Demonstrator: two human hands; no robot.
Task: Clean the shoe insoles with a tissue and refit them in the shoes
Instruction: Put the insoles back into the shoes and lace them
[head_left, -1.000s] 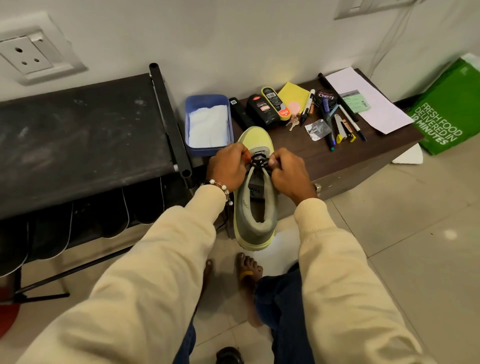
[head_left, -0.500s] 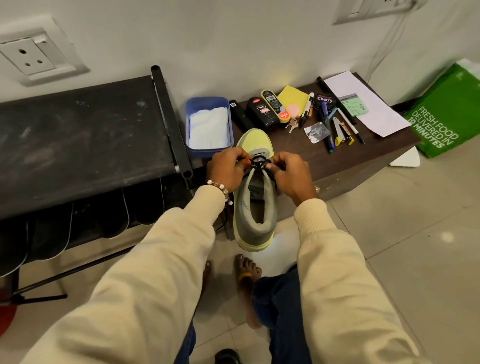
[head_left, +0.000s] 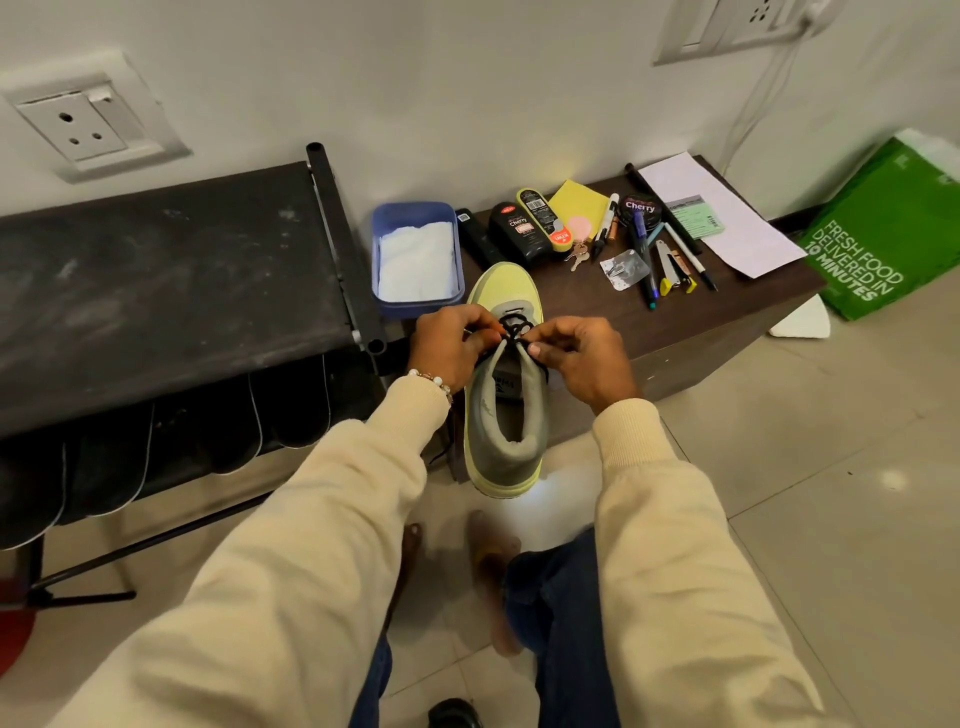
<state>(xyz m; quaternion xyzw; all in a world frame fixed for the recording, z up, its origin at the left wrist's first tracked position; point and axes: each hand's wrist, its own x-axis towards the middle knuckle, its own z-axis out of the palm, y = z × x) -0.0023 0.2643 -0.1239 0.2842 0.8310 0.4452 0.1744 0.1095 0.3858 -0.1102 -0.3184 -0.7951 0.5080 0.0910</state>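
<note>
Although the cream sleeves fill the near part of the view, the matter that counts lies just past them: the pale yellow-green and grey lace-up sneaker (head_left: 503, 395) stands with its long axis running straight away from the person, heel collar nearest and hanging past the front edge of the dark brown wooden tabletop (head_left: 737, 306), toe pointing at the wall. Both hands meet at the black laces (head_left: 514, 332) over the tongue, equally near, one on each flank of the shoe: the left hand (head_left: 451, 347), with a bead bracelet at its wrist, pinches lace from the left, and the right hand (head_left: 576, 358) pinches a strand between thumb and fingertips from the right. My judgement is that the lacing is being worked so the insole can be reached; no insole is visible inside. Beyond, a blue plastic tub (head_left: 415, 208) holds white tissue (head_left: 415, 260). Farther back, black polish bottles (head_left: 517, 228) and a round tin (head_left: 640, 209) read "Cherry", and a green bag (head_left: 883, 234) reads "FRESH FOOD DELIVERED IN 10 MINUTES".
</note>
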